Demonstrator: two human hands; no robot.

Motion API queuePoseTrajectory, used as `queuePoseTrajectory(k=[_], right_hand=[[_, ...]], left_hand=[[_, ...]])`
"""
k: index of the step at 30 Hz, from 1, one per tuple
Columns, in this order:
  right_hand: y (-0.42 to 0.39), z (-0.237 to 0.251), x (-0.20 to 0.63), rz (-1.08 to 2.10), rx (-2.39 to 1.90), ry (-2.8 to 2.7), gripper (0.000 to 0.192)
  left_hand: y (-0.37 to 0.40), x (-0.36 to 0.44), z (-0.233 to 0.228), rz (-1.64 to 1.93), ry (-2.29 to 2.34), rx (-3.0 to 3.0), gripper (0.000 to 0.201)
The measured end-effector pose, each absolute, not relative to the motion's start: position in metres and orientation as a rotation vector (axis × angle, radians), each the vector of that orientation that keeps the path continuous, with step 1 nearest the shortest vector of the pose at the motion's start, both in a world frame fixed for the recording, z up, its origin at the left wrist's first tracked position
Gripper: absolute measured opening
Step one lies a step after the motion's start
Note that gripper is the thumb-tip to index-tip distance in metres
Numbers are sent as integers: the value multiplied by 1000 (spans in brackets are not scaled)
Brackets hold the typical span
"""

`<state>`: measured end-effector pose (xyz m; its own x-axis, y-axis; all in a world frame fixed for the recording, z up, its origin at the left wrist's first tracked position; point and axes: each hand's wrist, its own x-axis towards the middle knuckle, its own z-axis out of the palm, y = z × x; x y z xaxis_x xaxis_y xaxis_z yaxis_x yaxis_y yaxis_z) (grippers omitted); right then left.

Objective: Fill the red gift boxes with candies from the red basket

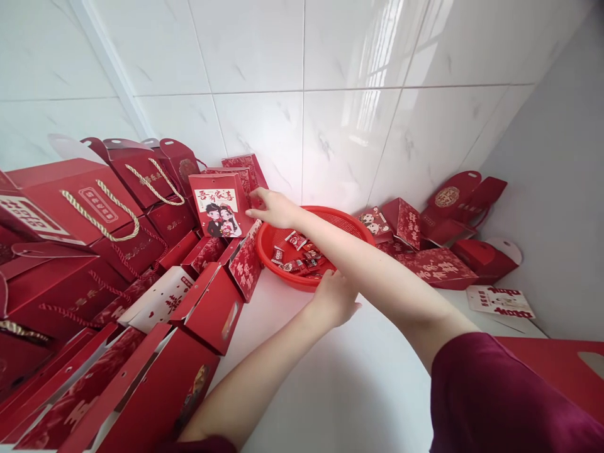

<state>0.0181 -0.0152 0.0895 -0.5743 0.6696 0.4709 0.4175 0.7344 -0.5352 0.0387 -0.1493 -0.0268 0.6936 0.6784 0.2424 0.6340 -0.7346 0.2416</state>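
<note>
My right hand (274, 209) reaches across to the left and grips the right edge of a small red gift box (218, 206) printed with a cartoon couple, held upright against the stacked boxes. My left hand (334, 297) rests at the near rim of a round red plastic basket (276, 258), under my right forearm. Its fingers point into the basket and are hidden. Several wrapped red candies (299, 253) lie in the basket.
Red gift bags with rope handles (94, 207) and folded red boxes (207, 308) pile up on the left. More red boxes (436, 264) and flat cartons lie at the right by the tiled wall. White tabletop (349, 377) shows in front.
</note>
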Motion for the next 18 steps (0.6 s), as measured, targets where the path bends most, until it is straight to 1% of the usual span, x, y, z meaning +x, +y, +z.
queuePoseTrajectory(k=[3,4,8,10,12,16,18], right_hand=[[-36,86,65,545,-761,-2170,27],[-45,84,85,590,-754,-2095,25],[-81,62,170,636,-852,-1798,31],[-92,49,210,617,-999,-1659,34],[-98,38,247,511,-1194,-1577,33],[-102,24,314,63,-1729,-1453,30],[-105,16,344,-1,-1962,-1458,31]], left_hand=[[-151,38,-26,406,1113,2813,50],[-152,38,-26,392,1122,2830,54],[-153,40,-25,281,1222,2954,82],[-154,42,-24,207,1272,3019,87],[-154,43,-22,159,1291,3053,88],[-154,45,-20,109,1300,3060,89],[-153,44,-20,115,1278,3053,88]])
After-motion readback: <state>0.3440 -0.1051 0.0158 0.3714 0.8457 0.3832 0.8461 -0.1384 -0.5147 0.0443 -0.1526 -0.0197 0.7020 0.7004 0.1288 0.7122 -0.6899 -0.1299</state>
